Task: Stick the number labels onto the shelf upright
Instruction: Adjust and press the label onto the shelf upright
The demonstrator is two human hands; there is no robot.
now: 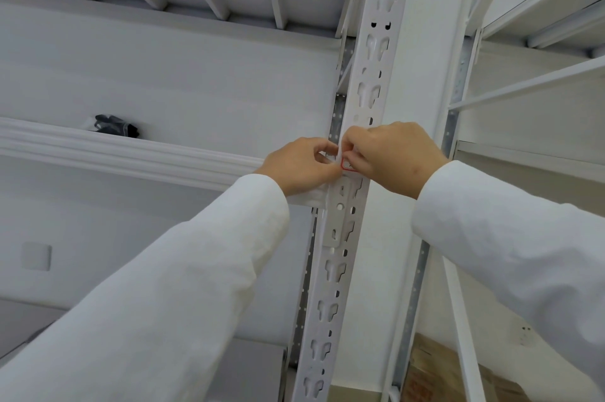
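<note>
A white slotted shelf upright (370,74) runs from bottom centre to the top of the view. Both my hands meet on it at mid-height. A small label with a red border (346,165) shows between my fingers, against the upright's face; most of it is hidden, so no number can be read. My left hand (299,166) pinches the label's left side. My right hand (391,156) pinches its top and right side with fingers curled over it. Both arms wear white sleeves.
A white shelf beam (124,153) joins the upright from the left, with a dark bundle in a clear bag (114,126) on the shelf above it. A second white rack (523,90) stands at right. Cardboard boxes (451,375) sit low right.
</note>
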